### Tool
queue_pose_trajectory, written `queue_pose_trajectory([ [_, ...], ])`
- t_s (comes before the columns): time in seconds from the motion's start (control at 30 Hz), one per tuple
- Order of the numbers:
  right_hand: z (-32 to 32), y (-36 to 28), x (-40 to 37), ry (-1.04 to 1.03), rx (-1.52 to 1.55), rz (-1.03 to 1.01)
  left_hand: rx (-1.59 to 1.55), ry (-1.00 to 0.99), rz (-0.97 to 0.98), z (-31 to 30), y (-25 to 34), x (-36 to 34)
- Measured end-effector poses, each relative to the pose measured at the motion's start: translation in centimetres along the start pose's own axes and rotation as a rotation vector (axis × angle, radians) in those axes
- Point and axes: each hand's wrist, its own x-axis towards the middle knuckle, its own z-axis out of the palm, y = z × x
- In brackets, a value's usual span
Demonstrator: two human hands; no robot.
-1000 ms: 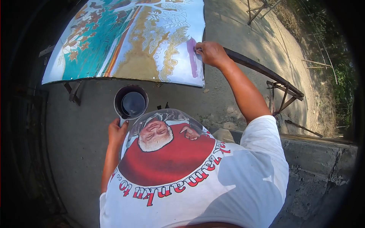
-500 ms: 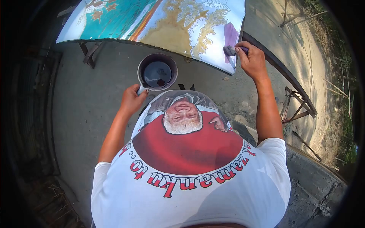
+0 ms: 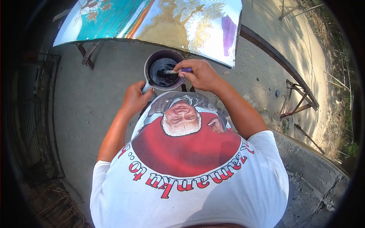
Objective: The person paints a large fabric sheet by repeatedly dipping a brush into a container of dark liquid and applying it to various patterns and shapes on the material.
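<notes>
My left hand (image 3: 136,98) grips the pale handle of a round pot (image 3: 147,68) in front of my chest. Dark liquid (image 3: 159,78), purple-black in look, fills part of the pot and shows ripples. Fingers closed, my right hand (image 3: 200,74) pinches a paintbrush (image 3: 185,70) with a purple handle over the pot's right rim. The brush's tip dips into the liquid, so its bristles are mostly hidden. Beyond the pot stretches a painted cloth (image 3: 167,30) in teal, orange, ochre and white. Near its right edge is a purple painted strip (image 3: 228,36).
A dark curved rail (image 3: 277,57) runs from the cloth's right side to a wooden trestle (image 3: 298,100). Another wooden support (image 3: 88,55) stands under the cloth's left part. A concrete ledge (image 3: 311,174) lies at lower right, with metal sheeting (image 3: 32,129) at left.
My right hand has moved the paintbrush left and down, from the purple strip on the cloth into the pot. My left hand still holds the pot, now slightly further right.
</notes>
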Motion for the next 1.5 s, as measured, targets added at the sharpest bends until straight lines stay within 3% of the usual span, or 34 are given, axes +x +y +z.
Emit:
queue_pose_trajectory([
  [0.03,-0.5,0.2,-0.6,0.002,-0.004,0.004,-0.018,0.012,0.002,0.1,0.1,0.0],
  [0.1,-1.6,0.7,-2.1,0.071,0.493,0.39,-0.041,0.016,0.021,0.6,0.3,0.0],
  [0.13,-2.2,1.2,-2.9,0.086,0.479,0.393,-0.049,0.024,0.015,0.7,0.2,0.0],
  [0.23,-3.5,3.5,-5.9,0.38,1.107,0.478,-0.038,0.005,0.012,0.9,0.3,0.2],
  [0.33,-5.7,5.5,-8.5,0.545,1.255,0.437,-0.022,-0.006,0.003,1.0,0.8,0.1],
  [0.5,-10.6,10.1,-9.7,0.808,1.156,0.497,-0.025,0.076,0.06,1.5,0.4,0.3],
  [0.6,-12.7,13.4,-7.0,0.881,0.943,0.543,-0.015,0.093,0.042,1.7,-0.4,0.3],
  [0.73,-15.2,16.7,-1.4,0.951,0.912,0.493,-0.035,0.112,0.005,1.9,-0.3,-0.4],
  [0.8,-15.8,17.3,-0.1,0.909,0.942,0.502,-0.012,0.139,-0.053,2.3,-0.2,-1.0],
  [0.87,-16.6,17.7,0.1,0.588,0.967,0.539,-0.023,0.179,-0.068,3.3,0.6,-1.9],
  [0.9,-17.0,18.2,0.2,0.569,0.944,0.563,-0.042,0.211,-0.083,3.7,0.8,-2.3],
  [0.93,-17.4,18.8,0.4,0.557,0.946,0.556,-0.041,0.223,-0.086,4.2,0.6,-2.6],
  [1.0,-17.6,19.4,1.3,0.781,0.93,0.52,-0.086,0.257,-0.152,4.5,0.0,-3.2],
  [1.07,-18.0,20.1,2.1,0.809,0.926,0.53,-0.087,0.276,-0.188,5.3,0.1,-3.8],
  [1.13,-18.3,20.0,2.7,0.585,0.914,0.501,-0.086,0.296,-0.225,5.7,0.2,-4.3],
  [1.17,-18.6,20.0,2.7,0.575,0.92,0.502,-0.063,0.304,-0.218,5.8,-0.2,-4.5],
  [1.23,-19.4,18.3,2.3,0.096,0.818,0.6,-0.038,0.31,-0.217,5.5,-1.1,-4.8],
  [1.33,-21.2,19.3,1.7,0.046,0.769,0.582,-0.056,0.333,-0.231,6.1,-1.2,-5.1],
  [1.47,-20.2,19.6,2.5,0.294,0.771,0.503,-0.072,0.326,-0.24,5.7,-1.1,-4.8],
  [1.5,-20.3,18.8,2.2,0.143,0.763,0.52,-0.057,0.323,-0.231,5.7,-0.8,-4.6],
])
